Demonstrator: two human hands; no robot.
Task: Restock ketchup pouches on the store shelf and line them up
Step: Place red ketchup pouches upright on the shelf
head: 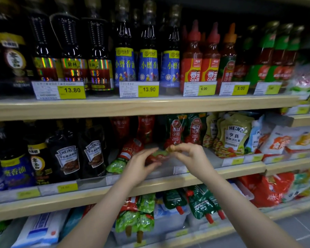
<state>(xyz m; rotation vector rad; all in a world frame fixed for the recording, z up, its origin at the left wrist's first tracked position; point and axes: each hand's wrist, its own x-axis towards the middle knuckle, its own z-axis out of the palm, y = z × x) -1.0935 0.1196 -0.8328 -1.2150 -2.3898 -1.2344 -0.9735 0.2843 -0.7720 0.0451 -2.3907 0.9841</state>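
Both hands on one ketchup pouch (157, 155) lying at middle shelf (168, 181) front edge. Left hand (140, 165) grips its side; right hand (188, 154) pinches its top, apparently the cap.

The light here is dim and flat, and the upper part of the frame sinks into near black behind the bottle necks. Small white glints sit on the dark bottles (68, 42) at upper left, and the foil labels throw rainbow glare. The yellow price tags (72, 90) across the middle read sharply; the ones at far right smear. My hands at center are soft with motion blur, and my forearms along the bottom catch pale, even light. The shelf edge (132, 106) bows from wide-angle distortion, and the right edge blurs heavily.
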